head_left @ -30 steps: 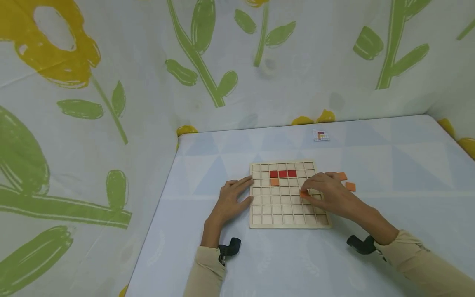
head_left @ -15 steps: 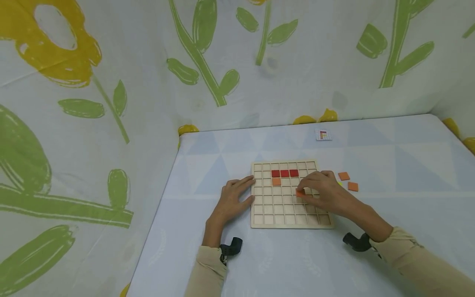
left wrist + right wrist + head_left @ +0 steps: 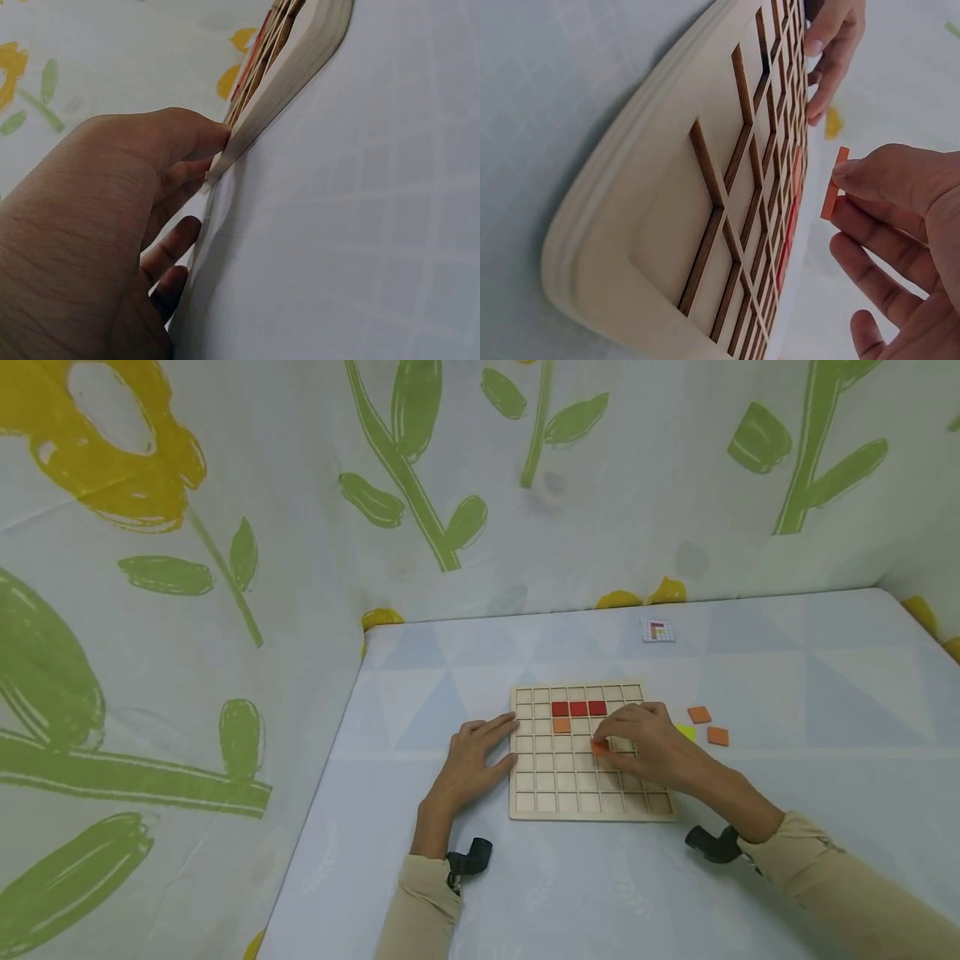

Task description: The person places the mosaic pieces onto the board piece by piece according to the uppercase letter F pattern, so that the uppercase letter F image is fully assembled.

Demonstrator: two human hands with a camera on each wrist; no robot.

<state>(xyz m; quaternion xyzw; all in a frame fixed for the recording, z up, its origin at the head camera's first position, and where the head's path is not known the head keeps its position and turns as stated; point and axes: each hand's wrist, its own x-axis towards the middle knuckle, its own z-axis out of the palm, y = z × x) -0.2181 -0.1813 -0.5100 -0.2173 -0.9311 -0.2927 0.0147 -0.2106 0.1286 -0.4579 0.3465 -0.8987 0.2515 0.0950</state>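
A wooden grid board lies flat on the table. Three red tiles sit side by side in one of its upper rows, with an orange tile in the cell below the leftmost. My right hand pinches another orange tile between thumb and fingers, held over the middle of the grid. In the right wrist view this tile is edge-on and apart from the board. My left hand rests at the board's left edge, its thumb and fingertips touching the side with the fingers extended.
Two loose orange tiles and a yellow tile, partly hidden by the right hand, lie right of the board. A small card with a coloured grid pattern lies toward the table's back edge. Flower-patterned fabric hangs behind and to the left.
My right hand has moved left over the board with the pinched orange tile, uncovering the yellow tile and more of the loose orange ones. The left hand stays at the board's edge.
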